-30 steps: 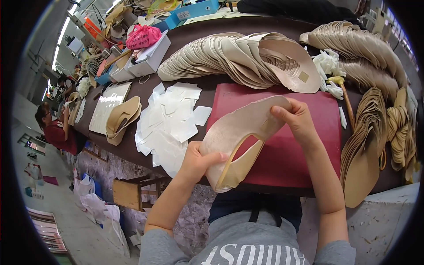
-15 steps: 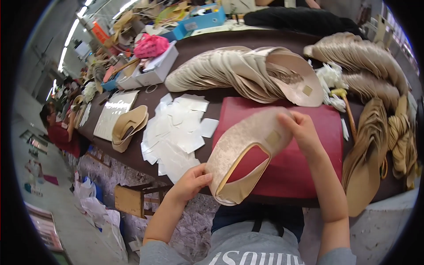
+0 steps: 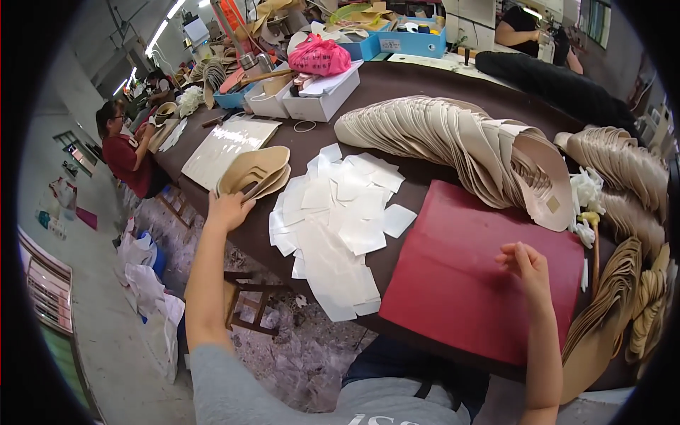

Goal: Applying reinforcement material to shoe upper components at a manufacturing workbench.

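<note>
At the left, my left hand [image 3: 230, 210] is closed on the near edge of a beige shoe upper [image 3: 253, 167], which lies with others in a small nested stack. My right hand [image 3: 525, 268] hovers above the red mat [image 3: 453, 283], fingers curled together and slightly blurred, with nothing seen in them. Between the hands lies a loose heap of white backing sheets [image 3: 340, 219]. Behind the mat stretches a long row of nested pale shoe uppers [image 3: 439, 134]; the nearest one overlaps the mat's far edge and bears a small gold square.
More uppers [image 3: 602, 304] crowd the right side, beside a wooden-handled hammer [image 3: 593, 248] and crumpled white material [image 3: 586, 191]. A white box [image 3: 322, 103] carries a pink bag [image 3: 319, 55]. A glossy pale board [image 3: 230, 149] lies behind the small stack. A person in red [image 3: 131, 152] sits far left.
The upper that both hands held over the mat is now at the left stack with my left hand. My right hand has let go and stays over the mat. The view has shifted left.
</note>
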Motion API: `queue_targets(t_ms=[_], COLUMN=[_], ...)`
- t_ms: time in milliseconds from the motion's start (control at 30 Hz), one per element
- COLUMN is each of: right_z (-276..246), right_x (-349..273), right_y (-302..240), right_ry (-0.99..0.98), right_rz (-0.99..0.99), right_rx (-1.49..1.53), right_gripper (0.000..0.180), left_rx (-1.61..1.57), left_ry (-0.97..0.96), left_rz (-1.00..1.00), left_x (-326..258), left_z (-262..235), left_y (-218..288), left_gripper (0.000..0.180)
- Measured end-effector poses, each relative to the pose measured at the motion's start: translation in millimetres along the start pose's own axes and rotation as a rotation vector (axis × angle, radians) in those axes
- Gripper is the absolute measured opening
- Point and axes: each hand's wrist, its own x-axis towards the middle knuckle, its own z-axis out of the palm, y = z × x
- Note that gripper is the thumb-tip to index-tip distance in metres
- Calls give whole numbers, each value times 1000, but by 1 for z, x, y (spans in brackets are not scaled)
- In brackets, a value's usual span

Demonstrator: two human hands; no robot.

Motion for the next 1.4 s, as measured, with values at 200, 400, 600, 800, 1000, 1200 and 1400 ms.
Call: queue_targets(t_ms=[200,400,600,800,1000,1200,1400], right_z=[-17,-39,-110,-133,-111,-162,-77], right_x=[21,94,169,172,159,55,20], right_y=[4,-6,11,11,9,-135,-126], right_ry=[0,265,194,51,444,742,-372], right_rz=[11,-350,-741,-419,-648,-998,-587], right_rx=[-64,-510,-917,-891,-1407,-1285,-1284], right_gripper=[28,23,35,37,19,37,29], left_rx=[-18,-611,109,-579,-407,-664,-1291], left_ry=[301,234,261,458,948,538,417], left_rz=[216,-64,47,856,1079,1060,1175], left_x=[49,59,21,-3,-3,-27,-152], left_z=[59,59,-25,-86,-129,-112,-68], left_y=[-70,-12,82,270,476,458,337], left_gripper=[17,11,57,65,51,44,32])
